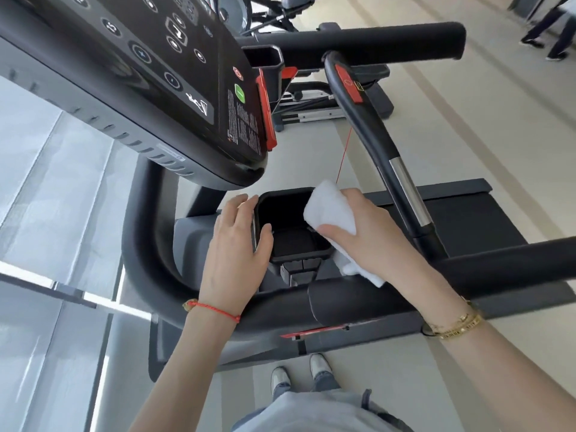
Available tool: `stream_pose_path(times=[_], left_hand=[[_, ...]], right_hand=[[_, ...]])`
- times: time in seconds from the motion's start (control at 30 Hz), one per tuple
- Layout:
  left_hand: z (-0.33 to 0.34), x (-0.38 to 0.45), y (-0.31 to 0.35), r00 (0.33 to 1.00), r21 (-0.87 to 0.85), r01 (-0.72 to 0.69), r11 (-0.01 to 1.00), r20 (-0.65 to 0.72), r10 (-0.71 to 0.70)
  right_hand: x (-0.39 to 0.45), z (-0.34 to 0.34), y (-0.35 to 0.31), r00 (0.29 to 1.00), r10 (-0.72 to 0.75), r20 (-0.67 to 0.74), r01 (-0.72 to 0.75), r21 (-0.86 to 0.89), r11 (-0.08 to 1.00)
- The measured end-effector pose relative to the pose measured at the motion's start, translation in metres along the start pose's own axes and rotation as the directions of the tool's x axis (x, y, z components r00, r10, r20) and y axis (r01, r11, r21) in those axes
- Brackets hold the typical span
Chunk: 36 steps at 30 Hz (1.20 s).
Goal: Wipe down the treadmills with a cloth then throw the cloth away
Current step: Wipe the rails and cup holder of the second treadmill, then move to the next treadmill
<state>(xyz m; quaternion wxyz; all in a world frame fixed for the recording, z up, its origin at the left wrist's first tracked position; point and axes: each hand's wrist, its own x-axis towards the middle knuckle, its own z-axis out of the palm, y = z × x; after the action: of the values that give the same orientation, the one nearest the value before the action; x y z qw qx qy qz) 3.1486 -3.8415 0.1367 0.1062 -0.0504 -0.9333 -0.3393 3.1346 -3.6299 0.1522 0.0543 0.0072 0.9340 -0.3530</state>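
A: Right hand (367,232) first: it grips the folded white cloth (330,210), thumb curled over the top face, and holds it against the right rim of the square black plastic cup holder (291,222).

B: And the cloth's tail?

A: A loose end hangs out below the palm, just right of the holder's near corner. The upper end pokes past the holder's far right corner.

B: Left hand (237,241)?

A: Fingers straight and relaxed, laid flat over the holder's left rim, thumb tip reaching toward the well. It grips nothing. A red braided cord bracelet (215,308) circles that wrist; gold bangles (458,324) sit on the right one.

B: Moving out from the holder?

A: Just this side of it runs the thick black padded front handlebar (343,302) of the treadmill, both forearms crossing over it. Beyond and to the left of the holder looms the glossy black console panel (174,82) with round touch buttons and a green button (240,93) near its edge. Right of the holder a curved black grip bar with a chrome sensor strip (408,194) rises away, a thin red safety cord (344,154) dangling between it and the console.

B: Further still?

A: Far behind the holder, a second black padded bar (374,37). Nearest the camera, below the handlebar, two grey-white trainers (300,372) stand on the pale floor (467,145).
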Motion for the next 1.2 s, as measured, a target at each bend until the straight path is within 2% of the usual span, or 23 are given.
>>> stream_pose_path(times=[0.1, 0.2, 0.37, 0.5, 0.73, 1.2], left_hand=[[-0.004, -0.003, 0.003, 0.997, 0.001, -0.077, 0.997, 0.017, 0.077], [-0.008, -0.008, 0.008, 0.989, -0.008, -0.139, 0.99, 0.047, 0.139], [-0.011, -0.01, 0.03, 0.96, -0.11, -0.258, 0.96, 0.085, 0.268], [-0.003, -0.016, 0.06, 0.9, -0.19, -0.387, 0.903, 0.135, 0.414], [0.028, -0.038, 0.114, 0.777, -0.278, -0.545, 0.791, 0.189, 0.601], [0.126, -0.119, 0.249, 0.589, -0.462, -0.62, 0.635, 0.261, 0.765]], right_hand=[[-0.025, -0.01, -0.001, 0.995, -0.051, -0.089, 0.054, 0.032, 0.998], [-0.055, -0.022, -0.005, 0.977, -0.098, -0.19, 0.097, -0.016, 0.995], [-0.104, -0.041, -0.002, 0.935, -0.05, -0.352, 0.035, -0.048, 0.998], [-0.146, -0.049, 0.01, 0.896, 0.013, -0.443, -0.053, -0.077, 0.996], [-0.207, -0.057, 0.051, 0.842, 0.212, -0.497, -0.231, 0.024, 0.973], [-0.332, -0.101, 0.157, 0.648, 0.467, -0.602, -0.46, 0.179, 0.87]])
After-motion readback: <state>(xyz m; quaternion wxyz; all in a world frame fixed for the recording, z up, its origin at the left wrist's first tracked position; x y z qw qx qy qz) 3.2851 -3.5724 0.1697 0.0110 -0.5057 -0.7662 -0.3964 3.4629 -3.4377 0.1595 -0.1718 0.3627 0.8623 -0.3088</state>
